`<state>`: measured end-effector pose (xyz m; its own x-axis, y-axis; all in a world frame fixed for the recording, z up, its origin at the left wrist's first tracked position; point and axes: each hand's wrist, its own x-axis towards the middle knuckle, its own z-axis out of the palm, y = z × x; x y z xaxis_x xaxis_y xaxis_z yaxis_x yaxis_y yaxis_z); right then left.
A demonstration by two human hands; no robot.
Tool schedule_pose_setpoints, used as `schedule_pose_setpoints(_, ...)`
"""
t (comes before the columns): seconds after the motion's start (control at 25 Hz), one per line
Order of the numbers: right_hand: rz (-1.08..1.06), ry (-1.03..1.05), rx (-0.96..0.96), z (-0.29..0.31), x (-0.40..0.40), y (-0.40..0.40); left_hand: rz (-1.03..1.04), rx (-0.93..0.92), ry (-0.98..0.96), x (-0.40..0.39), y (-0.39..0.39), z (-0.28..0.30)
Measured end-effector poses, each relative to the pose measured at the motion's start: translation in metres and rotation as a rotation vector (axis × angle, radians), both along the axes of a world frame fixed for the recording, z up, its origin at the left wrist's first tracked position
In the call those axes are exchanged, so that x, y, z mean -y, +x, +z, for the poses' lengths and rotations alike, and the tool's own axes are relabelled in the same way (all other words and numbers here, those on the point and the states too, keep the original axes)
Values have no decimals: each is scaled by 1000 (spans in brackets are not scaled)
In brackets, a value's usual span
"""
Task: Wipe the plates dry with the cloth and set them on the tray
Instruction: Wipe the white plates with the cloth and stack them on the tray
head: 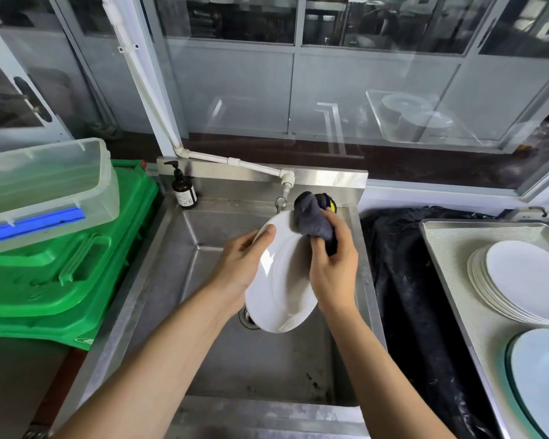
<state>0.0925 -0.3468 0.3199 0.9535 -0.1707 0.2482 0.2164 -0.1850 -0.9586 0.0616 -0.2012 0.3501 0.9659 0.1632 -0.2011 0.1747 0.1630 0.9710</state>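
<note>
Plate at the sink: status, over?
Left hand grips plate by its rim, tilted over sink. Right hand presses grey cloth on plate's upper edge. Tray to the right, plates stacked; path clear.

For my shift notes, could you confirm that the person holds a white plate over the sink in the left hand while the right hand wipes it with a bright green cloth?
Not quite: the cloth is dark grey, not bright green. The head view shows the left hand holding the white plate over the sink while the right hand wipes it.
</note>
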Motion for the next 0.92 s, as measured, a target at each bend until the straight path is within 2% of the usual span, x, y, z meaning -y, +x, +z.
schedule_pose_setpoints(0.12, 104, -68, 178, -1, -12, -12, 43, -34, -53, 4, 3, 2)
schedule_pose_setpoints(0.24, 61, -16, 115, 1, -12, -6, 58, -43, -69, 6, 7, 3)
schedule_pose_setpoints(0.32, 65, -42, 145, -2, -14, -19, 107, -77, -83, 10, 10, 10)
schedule_pose_setpoints(0.44, 195, -139, 259, -22, -19, -58, 220, -152, -193, 8, 18, 19)
schedule_pose_setpoints(0.56, 275, -212, 299, -39, -14, -82, 252, -160, -202, -3, 19, 21)
schedule_pose_setpoints(0.76, 202, -156, 210, -8, -15, -44, 229, -169, -280, 2, 13, 19)
schedule_pose_setpoints(0.92, 239, -238, 269, 5, -17, -29, 271, -199, -341, 1, 14, 22)
